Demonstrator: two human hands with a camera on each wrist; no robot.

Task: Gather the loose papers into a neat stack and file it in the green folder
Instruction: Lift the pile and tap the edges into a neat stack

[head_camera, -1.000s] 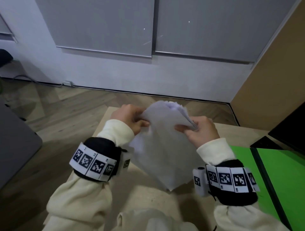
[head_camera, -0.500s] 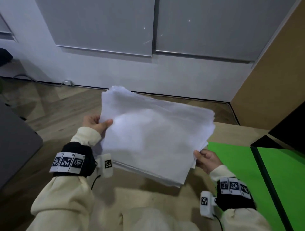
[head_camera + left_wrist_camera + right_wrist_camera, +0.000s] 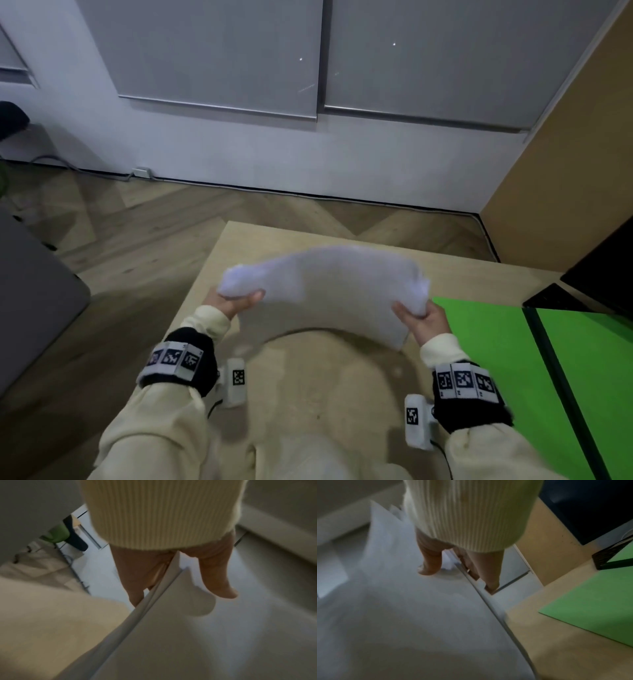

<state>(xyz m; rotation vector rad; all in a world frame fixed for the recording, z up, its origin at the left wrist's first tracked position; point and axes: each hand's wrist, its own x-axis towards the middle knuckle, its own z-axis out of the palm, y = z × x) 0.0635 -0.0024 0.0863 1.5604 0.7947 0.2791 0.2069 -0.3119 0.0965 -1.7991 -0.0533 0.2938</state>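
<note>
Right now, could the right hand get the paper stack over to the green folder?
Probably yes. The right hand grips the paper stack at its right end, and the open green folder lies just beside it on the table; nothing stands between them.

White papers (image 3: 329,294); bright green folder (image 3: 496,346) with black spine; cream sleeves (image 3: 205,318); black-and-white checkered wristbands (image 3: 173,359); pale tan table (image 3: 308,394).

A stack of matt white paper (image 3: 325,294) is bowing softly above a pale, smooth wooden tabletop (image 3: 308,394). A matt green folder (image 3: 486,342) is lying at the tabletop's right edge. Ribbed cream knit sleeves (image 3: 163,513) are showing.
</note>
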